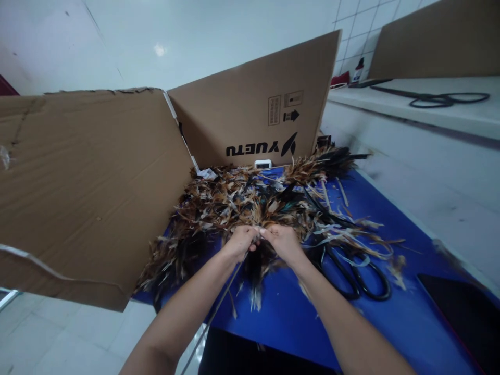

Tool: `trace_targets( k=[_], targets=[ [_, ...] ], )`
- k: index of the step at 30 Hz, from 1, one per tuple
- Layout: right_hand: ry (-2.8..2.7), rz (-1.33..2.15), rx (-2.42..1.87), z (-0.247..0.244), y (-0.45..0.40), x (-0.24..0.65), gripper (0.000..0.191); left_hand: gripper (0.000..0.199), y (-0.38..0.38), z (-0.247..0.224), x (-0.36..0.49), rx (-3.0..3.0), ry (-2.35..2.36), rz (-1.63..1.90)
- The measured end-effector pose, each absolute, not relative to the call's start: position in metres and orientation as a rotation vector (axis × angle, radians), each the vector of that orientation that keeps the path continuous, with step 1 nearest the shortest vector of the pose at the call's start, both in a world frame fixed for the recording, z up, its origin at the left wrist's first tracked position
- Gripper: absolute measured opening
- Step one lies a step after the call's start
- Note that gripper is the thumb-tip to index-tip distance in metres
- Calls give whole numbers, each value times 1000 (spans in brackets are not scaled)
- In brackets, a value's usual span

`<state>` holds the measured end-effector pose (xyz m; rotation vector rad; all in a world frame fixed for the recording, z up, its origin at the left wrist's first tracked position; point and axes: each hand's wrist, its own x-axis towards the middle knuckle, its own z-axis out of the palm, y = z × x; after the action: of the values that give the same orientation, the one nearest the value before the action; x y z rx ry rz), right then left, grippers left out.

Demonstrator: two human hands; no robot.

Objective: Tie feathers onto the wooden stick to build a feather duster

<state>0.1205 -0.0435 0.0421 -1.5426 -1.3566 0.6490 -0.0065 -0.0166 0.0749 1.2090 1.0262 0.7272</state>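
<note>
Both of my hands meet over a heap of brown, black and cream feathers (219,203) on a blue tabletop (273,317). My left hand (242,241) is closed in a pinch on a thin cord (224,296), which runs down past the table's front edge. Beside it, nearly touching, my right hand (282,240) is also pinched; what lies between its fingertips is too small to make out. Feathers stick out above and below the fingers. Large black-handled scissors (371,278) lie right of my right hand, partly under feather strips.
Cardboard panels (86,187) stand at the left and behind (250,104). A small white device (262,164) sits by the back panel. At the right edge lies a dark flat object (461,312). More scissors (433,98) rest on a white ledge (437,109), near a small bottle (358,70).
</note>
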Motion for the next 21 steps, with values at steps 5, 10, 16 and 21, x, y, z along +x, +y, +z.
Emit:
trace_targets(
  k=[5,10,16,21],
  targets=[
    [-1441,447,-1677,51,-47,115,31,18,-12,64,-5,1203,1077,779],
    [-1471,530,-1679,55,-50,112,29,22,-10,58,-4,1195,1080,824],
    [-1473,637,-1687,50,-47,115,24,20,-8,49,-5,1189,1130,849],
    [-1504,600,-1751,47,-45,121,27,18,-8,43,-6,1182,1119,845]
  ],
)
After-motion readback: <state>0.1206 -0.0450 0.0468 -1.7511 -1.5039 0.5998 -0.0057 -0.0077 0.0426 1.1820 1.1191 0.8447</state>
